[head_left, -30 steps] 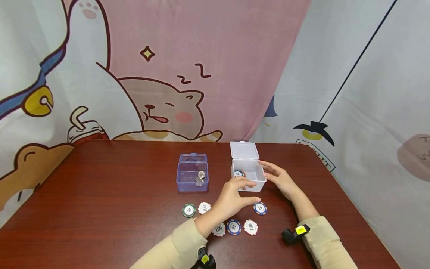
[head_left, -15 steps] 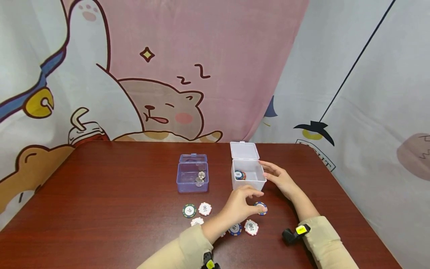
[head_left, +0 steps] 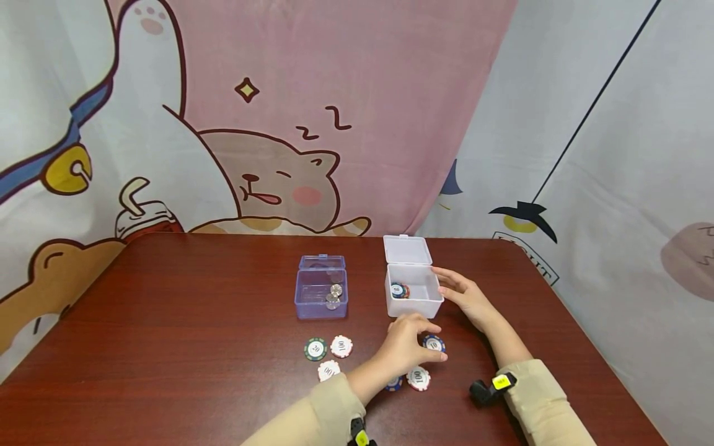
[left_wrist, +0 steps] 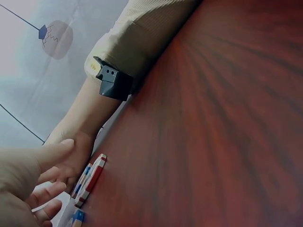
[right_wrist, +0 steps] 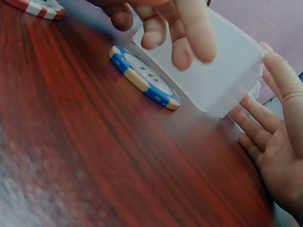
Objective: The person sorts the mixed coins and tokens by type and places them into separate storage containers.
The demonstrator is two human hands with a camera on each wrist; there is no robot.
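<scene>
My left hand [head_left: 407, 344] hovers low in front of the white box, thumb and fingers spread apart around a blue poker chip [head_left: 434, 344] marked 10. In the right wrist view that blue chip [right_wrist: 144, 78] lies flat on the table, the left fingertips just above it and holding nothing. My right hand [head_left: 465, 300] rests against the right side of the white box [head_left: 415, 308], thumb at its front corner, the other fingers fairly straight along the wall. The box's lid stands back; stacked poker chips [head_left: 398, 290] sit inside on the left.
A clear blue box [head_left: 320, 310] with several coins [head_left: 334, 297] stands open left of the white one. On the table lie a green chip [head_left: 315, 349], white chips [head_left: 341, 347] and another blue chip [head_left: 394, 383], partly hidden by my left forearm. A printed curtain hangs behind.
My left hand has moved from over the white box's front edge down toward me and slightly right, to the blue chip. My right hand has stayed at the box.
</scene>
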